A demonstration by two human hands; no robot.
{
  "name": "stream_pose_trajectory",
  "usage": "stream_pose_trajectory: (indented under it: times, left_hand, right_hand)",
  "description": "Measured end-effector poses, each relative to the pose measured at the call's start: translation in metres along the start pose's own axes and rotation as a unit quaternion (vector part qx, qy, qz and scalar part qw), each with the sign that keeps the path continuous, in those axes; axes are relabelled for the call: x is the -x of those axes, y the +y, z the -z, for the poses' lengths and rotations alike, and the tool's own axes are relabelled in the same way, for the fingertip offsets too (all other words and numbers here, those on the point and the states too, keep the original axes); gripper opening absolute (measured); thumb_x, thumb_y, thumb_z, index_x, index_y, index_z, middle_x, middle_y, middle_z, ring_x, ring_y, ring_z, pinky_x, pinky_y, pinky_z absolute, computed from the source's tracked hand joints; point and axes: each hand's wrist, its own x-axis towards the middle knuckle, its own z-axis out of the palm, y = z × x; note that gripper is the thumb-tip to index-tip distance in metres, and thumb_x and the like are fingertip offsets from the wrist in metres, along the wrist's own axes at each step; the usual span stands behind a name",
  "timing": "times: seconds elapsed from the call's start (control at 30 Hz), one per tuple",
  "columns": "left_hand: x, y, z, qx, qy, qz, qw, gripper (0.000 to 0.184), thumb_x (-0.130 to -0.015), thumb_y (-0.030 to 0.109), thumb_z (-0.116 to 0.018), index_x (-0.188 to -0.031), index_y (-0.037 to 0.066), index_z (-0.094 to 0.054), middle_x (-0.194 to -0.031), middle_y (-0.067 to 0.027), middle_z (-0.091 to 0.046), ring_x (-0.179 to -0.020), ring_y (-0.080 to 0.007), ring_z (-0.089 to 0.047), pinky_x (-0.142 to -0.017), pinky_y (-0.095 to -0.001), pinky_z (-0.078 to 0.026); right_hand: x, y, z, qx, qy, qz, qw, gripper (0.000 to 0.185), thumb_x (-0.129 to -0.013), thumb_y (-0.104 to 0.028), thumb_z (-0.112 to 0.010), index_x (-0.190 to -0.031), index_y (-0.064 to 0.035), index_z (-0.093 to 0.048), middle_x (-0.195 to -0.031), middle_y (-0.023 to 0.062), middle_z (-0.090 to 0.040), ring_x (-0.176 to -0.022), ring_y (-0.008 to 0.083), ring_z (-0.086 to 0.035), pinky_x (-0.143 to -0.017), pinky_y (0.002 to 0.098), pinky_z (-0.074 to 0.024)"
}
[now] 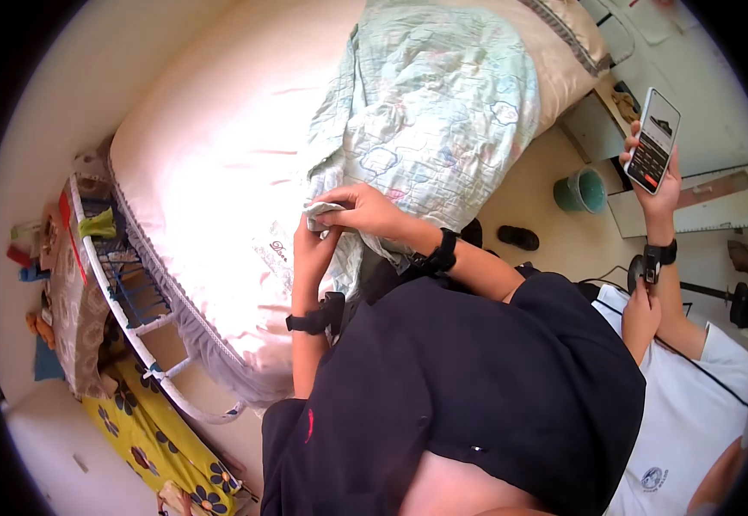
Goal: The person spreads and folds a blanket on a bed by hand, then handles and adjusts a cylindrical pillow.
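A pale green patterned quilt lies spread over part of the bed, its near end gathered by my body. My right hand pinches a small folded bit of the quilt's edge. Close against it, my left hand is closed on the same edge, with its fingertips partly hidden by the right hand. Both wrists wear black bands. Below the hands, some of the quilt hangs down in front of my dark shirt.
The bed's pink sheet has a grey ruffled border and a white metal frame. At the right, a person in a white shirt holds a phone. A green bucket and dark shoes are on the floor.
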Motion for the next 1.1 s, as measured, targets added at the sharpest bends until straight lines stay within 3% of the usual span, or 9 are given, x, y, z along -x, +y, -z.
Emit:
stream_pose_trajectory:
  times: [0.13,0.27,0.33,0.5,0.67,0.87,0.93,0.97,1.1]
  left_hand:
    - [-0.005,-0.004,0.001,0.063,-0.001,-0.003,0.998,0.026,-0.079,0.006,-0.058,-0.102,-0.002,-0.051,-0.088,-0.0068,-0.059,-0.078,-0.0112,-0.054,-0.068,-0.0246,-0.044]
    - [-0.004,0.001,0.008,0.136,0.056,0.024,0.989,0.026,-0.083,0.015,-0.056,-0.101,-0.003,-0.053,-0.085,-0.0049,-0.059,-0.076,-0.0097,-0.053,-0.067,-0.0228,-0.042]
    - [-0.005,0.004,0.012,0.166,0.057,0.026,0.984,0.027,-0.085,0.019,-0.053,-0.101,-0.002,-0.054,-0.084,-0.0037,-0.058,-0.075,-0.0081,-0.052,-0.066,-0.0217,-0.041]
    - [-0.006,0.014,-0.002,0.199,0.025,-0.018,0.980,0.024,-0.086,0.012,-0.048,-0.105,-0.003,-0.050,-0.091,-0.0054,-0.057,-0.076,-0.0095,-0.054,-0.068,-0.0225,-0.044]
    - [-0.005,0.000,0.005,0.269,0.025,0.037,0.962,0.026,-0.085,0.010,-0.045,-0.106,-0.005,-0.049,-0.091,-0.0084,-0.057,-0.076,-0.0107,-0.055,-0.065,-0.0234,-0.046]
    - [-0.002,0.018,0.005,0.264,-0.002,0.080,0.961,0.041,-0.088,0.030,-0.045,-0.104,-0.007,-0.049,-0.088,-0.0106,-0.057,-0.074,-0.0124,-0.057,-0.063,-0.0233,-0.047]
    - [-0.005,0.020,0.004,0.107,0.003,0.130,0.986,0.051,-0.086,0.040,-0.046,-0.100,-0.008,-0.051,-0.083,-0.0101,-0.058,-0.072,-0.0127,-0.057,-0.061,-0.0241,-0.047]
    - [-0.006,0.022,0.006,0.144,0.003,0.147,0.979,0.053,-0.085,0.044,-0.046,-0.096,-0.008,-0.053,-0.079,-0.0090,-0.058,-0.069,-0.0119,-0.057,-0.058,-0.0237,-0.047]
    - [-0.014,0.030,0.015,0.165,-0.010,0.173,0.971,0.049,-0.087,0.040,-0.043,-0.090,-0.007,-0.055,-0.076,-0.0106,-0.058,-0.068,-0.0137,-0.058,-0.057,-0.0234,-0.047]
  right_hand:
    - [0.008,-0.007,0.003,0.025,0.063,0.014,0.998,0.021,-0.078,-0.009,-0.061,-0.097,0.0007,-0.060,-0.091,0.0012,-0.058,-0.078,0.0063,-0.051,-0.068,0.0201,-0.0415]
    - [0.010,-0.017,0.015,0.143,0.202,0.128,0.960,0.019,-0.078,-0.006,-0.059,-0.097,-0.0009,-0.061,-0.084,0.0006,-0.057,-0.069,0.0059,-0.049,-0.062,0.0205,-0.0402]
    - [0.013,-0.027,0.015,0.260,0.290,0.209,0.897,0.017,-0.077,-0.006,-0.059,-0.093,-0.0020,-0.062,-0.081,0.0052,-0.059,-0.067,0.0111,-0.055,-0.060,0.0225,-0.0431]
    - [0.013,-0.008,-0.008,0.431,0.194,0.295,0.831,0.029,-0.069,0.000,-0.060,-0.098,-0.0065,-0.062,-0.086,0.0088,-0.056,-0.071,0.0217,-0.056,-0.060,0.0272,-0.0451]
    - [0.012,-0.003,-0.011,0.408,0.173,0.279,0.852,0.032,-0.068,0.001,-0.058,-0.099,-0.0067,-0.061,-0.086,0.0088,-0.055,-0.073,0.0229,-0.055,-0.062,0.0285,-0.0449]
    - [0.007,0.004,-0.012,0.463,0.151,0.274,0.829,0.028,-0.071,-0.004,-0.058,-0.099,-0.0054,-0.060,-0.087,0.0092,-0.055,-0.073,0.0244,-0.055,-0.062,0.0316,-0.0447]
    - [0.007,-0.003,-0.017,0.461,0.143,0.290,0.827,0.028,-0.070,-0.003,-0.058,-0.098,-0.0039,-0.060,-0.087,0.0102,-0.055,-0.073,0.0257,-0.054,-0.063,0.0333,-0.0449]
    - [0.006,-0.004,-0.016,0.462,0.118,0.289,0.830,0.027,-0.069,-0.004,-0.058,-0.096,-0.0028,-0.060,-0.088,0.0106,-0.055,-0.076,0.0263,-0.055,-0.064,0.0330,-0.0454]
    - [-0.002,0.002,-0.010,0.441,0.136,0.283,0.841,0.026,-0.066,-0.001,-0.056,-0.092,-0.0010,-0.057,-0.089,0.0102,-0.054,-0.077,0.0271,-0.055,-0.067,0.0334,-0.0455]
